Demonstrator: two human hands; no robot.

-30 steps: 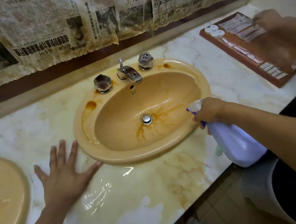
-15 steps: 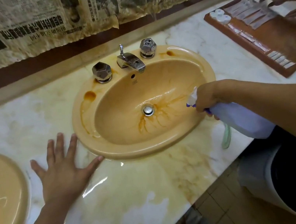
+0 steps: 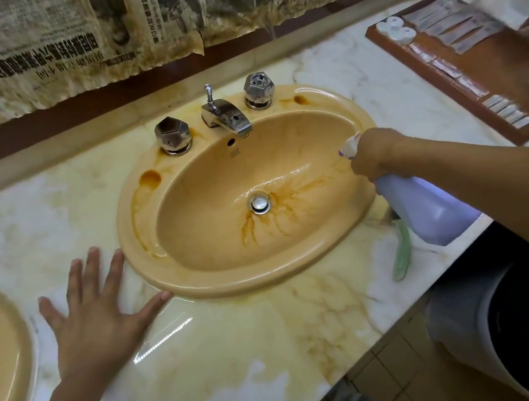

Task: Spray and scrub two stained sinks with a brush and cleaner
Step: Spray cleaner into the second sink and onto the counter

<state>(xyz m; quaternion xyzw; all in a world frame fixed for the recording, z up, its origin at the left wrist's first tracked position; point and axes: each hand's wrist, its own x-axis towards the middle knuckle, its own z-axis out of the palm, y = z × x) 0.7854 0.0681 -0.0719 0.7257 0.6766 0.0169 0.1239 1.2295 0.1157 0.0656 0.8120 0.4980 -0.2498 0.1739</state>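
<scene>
The peach-coloured sink (image 3: 251, 280) sits mid-counter, with brown streaks running from its drain (image 3: 259, 203) toward 3 and 6 o'clock and rusty blotches on the rim at 10 and 1 o'clock. At its 3 o'clock edge the right hand (image 3: 377, 156) is clenched round the neck of a lilac spray bottle (image 3: 428, 212), nozzle pointing into the bowl. Just below the bottle, at 4 o'clock, a pale green brush (image 3: 401, 249) lies on the marble counter (image 3: 229, 361), its head hidden. The left hand (image 3: 94, 317) lies flat with fingers spread at 8 o'clock, thumb tip touching the rim. A 2nd sink (image 3: 19, 343) shows at 9 o'clock, and at 2 o'clock another person's hands are over a brown tray (image 3: 496, 77).
</scene>
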